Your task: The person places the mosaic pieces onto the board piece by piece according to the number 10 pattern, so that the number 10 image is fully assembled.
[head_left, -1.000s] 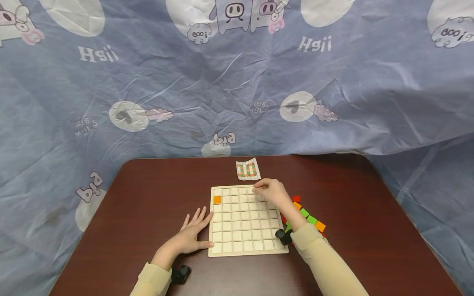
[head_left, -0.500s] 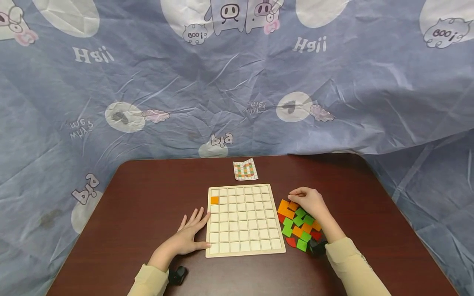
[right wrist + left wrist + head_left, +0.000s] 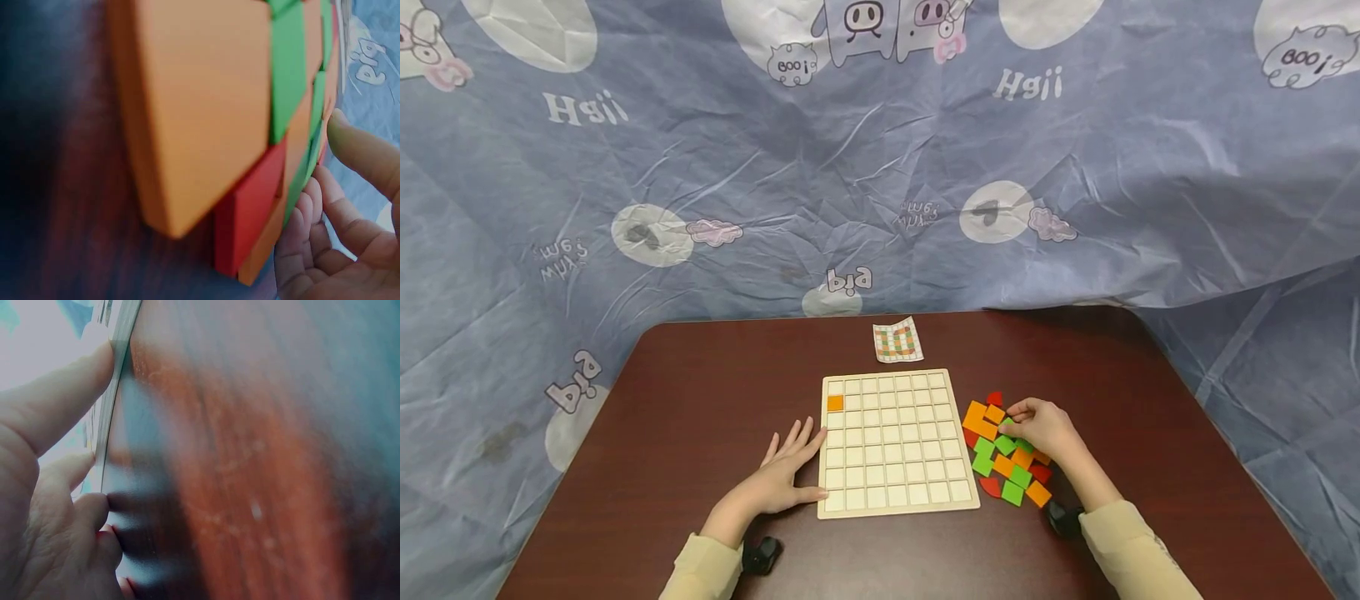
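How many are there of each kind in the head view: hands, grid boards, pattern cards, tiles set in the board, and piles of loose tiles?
Hands: 2, the left hand and the right hand
Grid board: 1
Pattern card: 1
Orange tile set in the board: 1
Pile of loose tiles, taken as one: 1
Total: 6

1 board (image 3: 898, 513) touching the left fingers (image 3: 814, 447): 7x7 cells, 1 orange tile (image 3: 835, 403) seated. 1 patterned card (image 3: 897, 341) beyond both hands' fingers. Loose around the right fingers (image 3: 1021, 407): at least 7 green pieces (image 3: 1012, 493), 6 orange pieces (image 3: 1039, 493), 4 red pieces (image 3: 990, 487). Exact totals unclear, some partly hidden.
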